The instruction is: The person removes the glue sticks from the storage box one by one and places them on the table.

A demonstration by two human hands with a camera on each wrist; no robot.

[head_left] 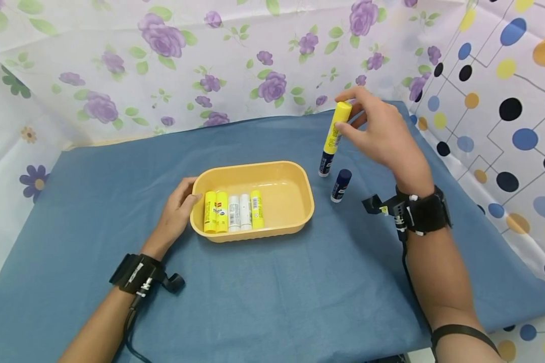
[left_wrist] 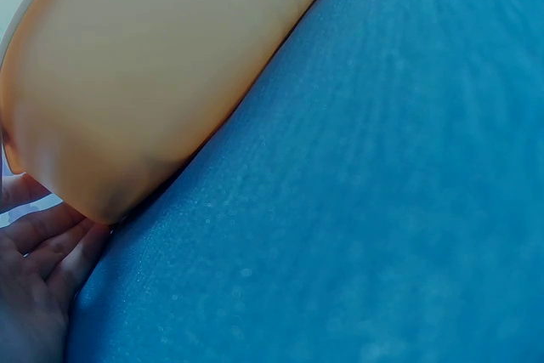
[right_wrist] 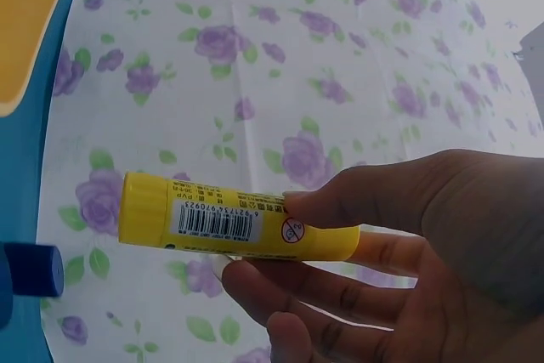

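My right hand [head_left: 381, 126] pinches a yellow glue stick [right_wrist: 229, 220] between thumb and fingers, its barcode label showing in the right wrist view. In the head view its lower end overlaps a dark blue glue stick [head_left: 325, 164] with a white base. A second dark blue glue stick [head_left: 340, 185] stands upright just in front. My left hand [head_left: 174, 212] grips the left end of a yellow plastic tray [head_left: 295, 222], thumb over the rim and fingers against the outer wall. Along the tray's left part lie yellow glue sticks [head_left: 210, 212] and two white ones [head_left: 245, 212].
Blue cloth [head_left: 254, 292] covers the table. Flowered sheeting [head_left: 236, 65] hangs along the back, and a dotted sheet [head_left: 518, 141] along the right side. Each wrist wears a black camera strap [head_left: 424, 212] with a cable running down the forearm.
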